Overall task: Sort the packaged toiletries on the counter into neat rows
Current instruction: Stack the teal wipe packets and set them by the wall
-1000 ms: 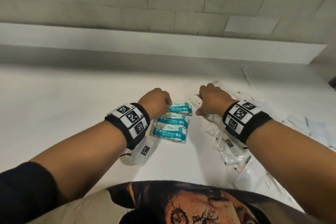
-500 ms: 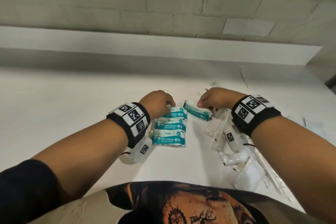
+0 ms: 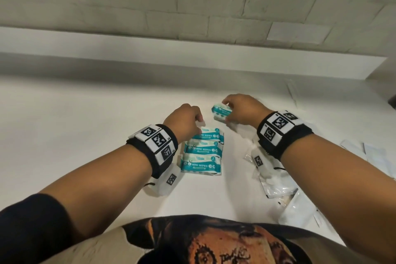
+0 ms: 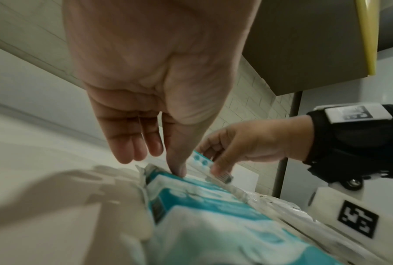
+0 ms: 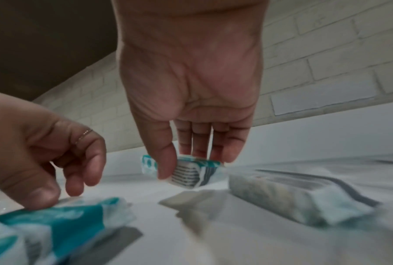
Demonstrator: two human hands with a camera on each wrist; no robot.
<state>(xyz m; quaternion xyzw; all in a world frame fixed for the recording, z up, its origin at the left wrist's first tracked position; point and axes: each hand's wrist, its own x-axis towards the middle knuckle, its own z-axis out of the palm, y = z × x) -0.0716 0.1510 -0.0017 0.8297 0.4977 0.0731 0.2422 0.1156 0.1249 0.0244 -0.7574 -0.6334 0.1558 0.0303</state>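
Three teal-and-white mini wipes packs (image 3: 201, 150) lie in a column on the white counter (image 3: 85, 135). My left hand (image 3: 198, 119) hovers at the column's far end, its thumb (image 4: 178, 171) pressing on the farthest pack (image 5: 61, 218) while the fingers hang relaxed. My right hand (image 3: 227, 111) pinches a fourth wipes pack (image 3: 221, 111) between thumb and fingers, tilted just above the counter beyond the column and slightly right of it. The right wrist view shows that pack (image 5: 190, 174) barcode side toward the camera, clear of the surface.
A loose heap of clear plastic sachets (image 3: 276, 182) lies under and near my right forearm. Flat white packets (image 3: 372, 152) sit at the far right. A raised ledge and brick wall (image 3: 192, 53) close off the back. Another wrapped packet (image 5: 299, 193) lies right of the held pack.
My right hand has lifted a wipes pack out of the heap at the right and carried it left and farther back, toward the column's far end. My left hand has stayed at the column.
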